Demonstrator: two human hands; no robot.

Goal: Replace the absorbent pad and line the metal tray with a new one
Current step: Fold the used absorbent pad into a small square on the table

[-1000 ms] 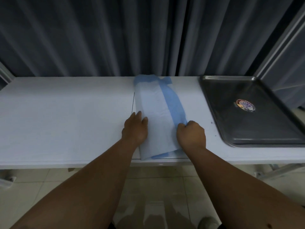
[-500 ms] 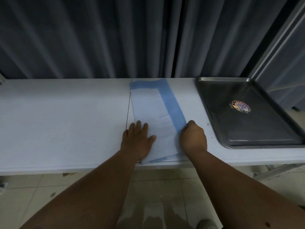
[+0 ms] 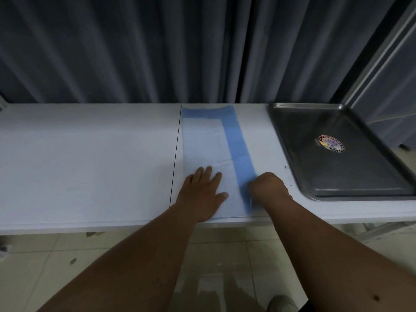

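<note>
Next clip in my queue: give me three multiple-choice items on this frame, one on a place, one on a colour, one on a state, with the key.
1. Where does the metal tray sit relative to the folded pad?
A. To its right on the white table
B. To its left
C. Under it

2. What colour is the strip along the pad's right side?
A. Green
B. Blue
C. Red

3. What is the left hand doing?
A. Gripping the tray rim
B. Hanging off the table
C. Lying flat on the pad, fingers straight

Key: 1 A, the tray lies right of the pad, apart from it, with only a round sticker inside; 2 B, the band is blue beside the white face; 3 C, the palm presses the pad while the right hand curls at its blue edge.
</note>
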